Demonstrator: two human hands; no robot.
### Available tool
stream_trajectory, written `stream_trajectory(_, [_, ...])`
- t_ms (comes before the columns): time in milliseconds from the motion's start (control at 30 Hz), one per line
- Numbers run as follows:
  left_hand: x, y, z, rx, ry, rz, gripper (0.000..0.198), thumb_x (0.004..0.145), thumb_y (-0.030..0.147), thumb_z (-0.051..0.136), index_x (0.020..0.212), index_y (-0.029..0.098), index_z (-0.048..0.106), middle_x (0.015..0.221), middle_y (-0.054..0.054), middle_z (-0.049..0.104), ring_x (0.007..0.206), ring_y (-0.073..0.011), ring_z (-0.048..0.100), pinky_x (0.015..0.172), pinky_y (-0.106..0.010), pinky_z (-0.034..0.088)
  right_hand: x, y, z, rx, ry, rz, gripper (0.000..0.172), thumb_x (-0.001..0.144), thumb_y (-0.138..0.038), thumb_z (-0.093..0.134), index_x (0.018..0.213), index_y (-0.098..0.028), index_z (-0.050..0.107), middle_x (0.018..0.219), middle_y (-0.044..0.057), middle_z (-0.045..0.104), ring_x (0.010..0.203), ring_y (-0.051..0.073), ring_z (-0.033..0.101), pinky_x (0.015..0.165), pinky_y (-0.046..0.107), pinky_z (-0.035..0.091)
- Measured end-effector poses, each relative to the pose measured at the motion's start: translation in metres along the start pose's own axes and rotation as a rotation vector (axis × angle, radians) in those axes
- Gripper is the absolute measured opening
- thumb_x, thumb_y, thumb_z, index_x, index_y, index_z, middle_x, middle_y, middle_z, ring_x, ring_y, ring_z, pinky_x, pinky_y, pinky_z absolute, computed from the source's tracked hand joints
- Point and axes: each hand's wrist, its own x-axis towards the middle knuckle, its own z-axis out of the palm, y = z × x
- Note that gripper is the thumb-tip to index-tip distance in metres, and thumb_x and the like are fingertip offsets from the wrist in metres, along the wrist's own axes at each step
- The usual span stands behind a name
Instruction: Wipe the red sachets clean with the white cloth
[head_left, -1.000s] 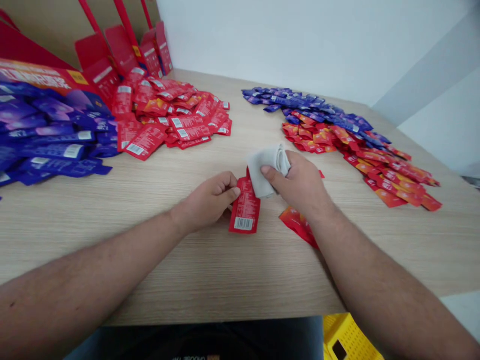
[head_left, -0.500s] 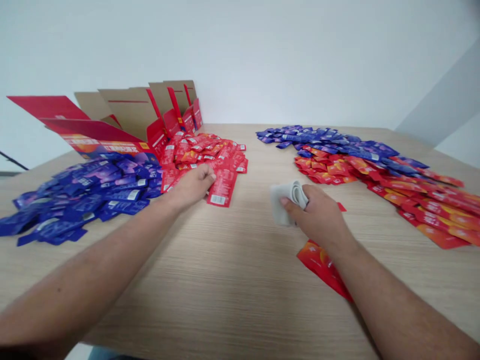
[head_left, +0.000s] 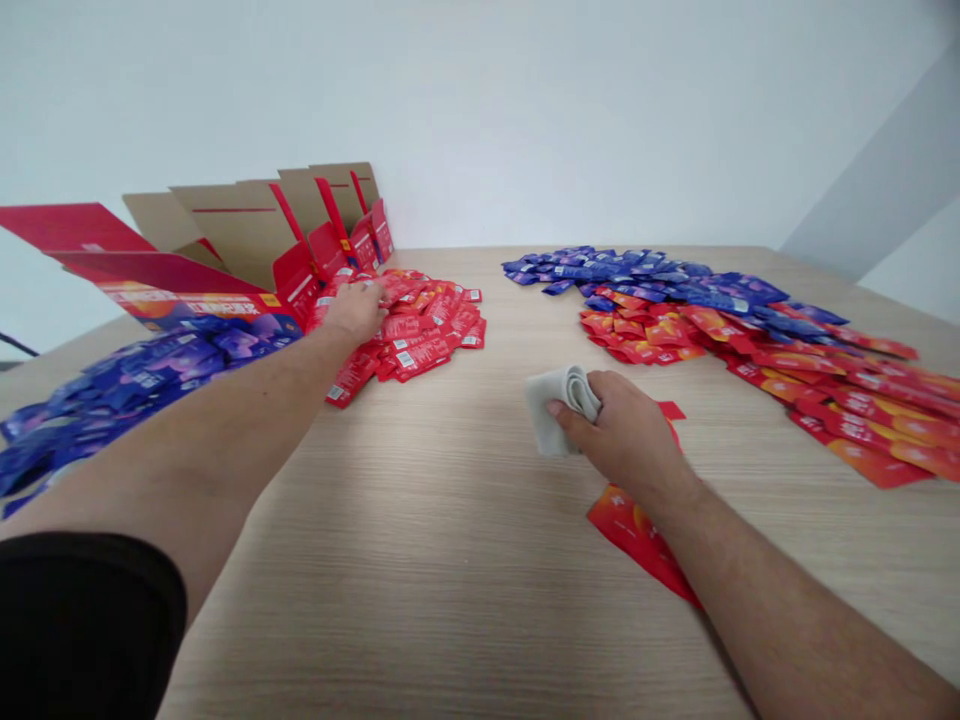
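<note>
My left hand reaches over the pile of red sachets left of the middle. Its fingers are curled in among the sachets; whatever they grip is hidden. A folded grey-white cloth is pinched in my right hand, thumb in front, above the table. Below my right wrist lies a red-orange sachet, partly covered by the forearm. Another bit of red packet shows just behind that hand.
Open red cardboard boxes stand in a row at the back left. Blue sachets are heaped in front of them. On the right, more blue sachets and red-orange sachets spread over the wooden table.
My left hand has moved away and left from the near edge of the red pile, where it held a red sachet. My right hand still holds the cloth, almost in place.
</note>
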Motion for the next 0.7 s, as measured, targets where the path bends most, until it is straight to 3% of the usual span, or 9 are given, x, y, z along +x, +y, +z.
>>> stream_trajectory(100, [-0.009,-0.004,-0.001,0.021,0.115,0.078,0.013,0.068,0.023,0.071,0.066,0.022,0.058,0.072,-0.003,0.056,0.108,-0.0204,0.050,0.097,-0.030,0.033,0.001,0.003,0.001,-0.003,0.012,0.010,0.025,0.086,-0.046,0.057,0.079,-0.022,0.056,0.080,0.006,0.062,0.076,0.022,0.057,0.065,0.032,0.038])
stream_trajectory(167, [-0.012,0.003,-0.004,0.185,0.144,0.109,0.015,0.068,0.034,0.069,0.071,0.020,0.062,0.081,-0.006,0.062,0.113,-0.0228,0.049,0.098,-0.034,0.032,0.002,0.005,0.001,-0.004,0.022,0.022,0.026,0.086,-0.047,0.057,0.079,-0.022,0.056,0.082,0.006,0.062,0.077,0.022,0.057,0.066,0.032,0.038])
stream_trajectory(300, [-0.029,0.033,0.000,0.455,0.066,0.171,0.035,0.082,0.048,0.055,0.087,0.015,0.067,0.086,-0.004,0.064,0.107,-0.0191,0.051,0.097,-0.034,0.033,0.007,0.013,-0.005,0.009,0.093,0.067,0.028,0.085,-0.048,0.058,0.085,-0.021,0.061,0.087,0.008,0.066,0.082,0.024,0.059,0.071,0.034,0.041])
stream_trajectory(400, [-0.062,0.061,0.022,0.444,-0.087,0.144,0.033,0.088,0.045,0.053,0.094,0.015,0.066,0.085,-0.002,0.065,0.089,-0.0163,0.055,0.084,-0.031,0.041,0.014,0.025,-0.014,0.052,0.196,0.128,0.031,0.084,-0.047,0.058,0.093,-0.018,0.065,0.090,0.010,0.068,0.085,0.027,0.060,0.075,0.037,0.044])
stream_trajectory(500, [-0.109,0.091,0.057,0.345,-0.366,0.130,0.021,0.087,0.033,0.055,0.092,0.015,0.064,0.086,-0.004,0.066,0.079,-0.0171,0.058,0.074,-0.031,0.045,0.021,0.042,-0.021,0.099,0.328,0.156,0.033,0.083,-0.045,0.060,0.097,-0.016,0.066,0.093,0.011,0.069,0.086,0.027,0.061,0.080,0.040,0.046])
stream_trajectory(667, [-0.186,0.150,0.111,0.164,-0.744,0.282,0.016,0.086,0.024,0.054,0.096,0.018,0.066,0.097,-0.005,0.071,0.089,-0.0189,0.064,0.079,-0.031,0.049,0.029,0.067,-0.021,0.107,0.411,0.227,0.031,0.083,-0.046,0.060,0.092,-0.017,0.065,0.086,0.010,0.068,0.080,0.027,0.062,0.078,0.042,0.049])
stream_trajectory(700, [-0.197,0.162,0.120,0.148,-0.768,0.340,0.016,0.086,0.024,0.054,0.096,0.018,0.065,0.098,-0.006,0.071,0.091,-0.0195,0.065,0.082,-0.032,0.050,0.030,0.070,-0.020,0.112,0.414,0.231,0.030,0.083,-0.046,0.060,0.090,-0.017,0.064,0.085,0.009,0.068,0.079,0.027,0.062,0.077,0.041,0.049])
